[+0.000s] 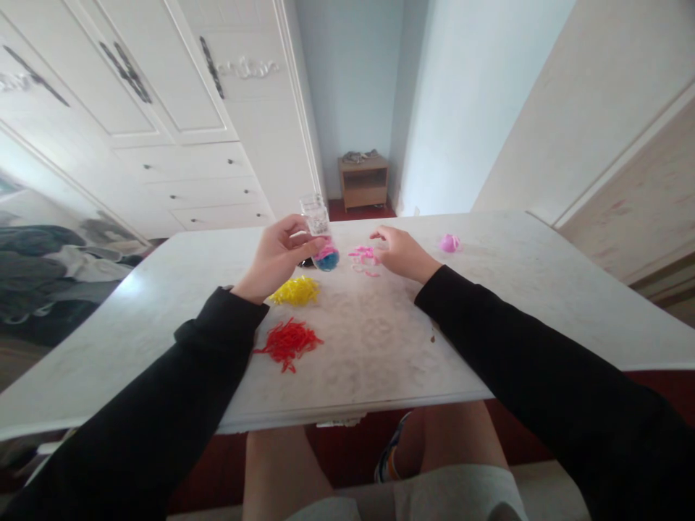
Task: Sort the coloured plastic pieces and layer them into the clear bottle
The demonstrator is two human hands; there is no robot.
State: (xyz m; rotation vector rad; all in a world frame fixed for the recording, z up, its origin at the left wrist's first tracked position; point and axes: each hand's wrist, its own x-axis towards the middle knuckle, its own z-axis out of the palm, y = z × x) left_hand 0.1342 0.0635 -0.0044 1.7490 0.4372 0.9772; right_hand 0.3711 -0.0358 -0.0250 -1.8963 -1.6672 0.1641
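Observation:
My left hand point(282, 250) is wrapped round a clear glass jar point(315, 217), tilted above the table. Blue pieces fill its rounded bottom, with a pink layer over them. To the right, my right hand point(402, 251) hovers at a small heap of pink strips point(363, 253), thumb and fingers curled; whether a strip is between them is too small to tell. Nearer me lie a pile of yellow strips point(297, 290) and a pile of red strips point(290, 342). Something black point(307, 262) shows partly behind the jar and my left hand.
A pinkish-purple lump point(449, 243) rests on the right part of the white table point(374, 362). White cupboards point(195, 130) stand beyond at left, and a small wooden cabinet point(365, 195) is in the corner. Dark clothes point(48, 268) are heaped left of the table.

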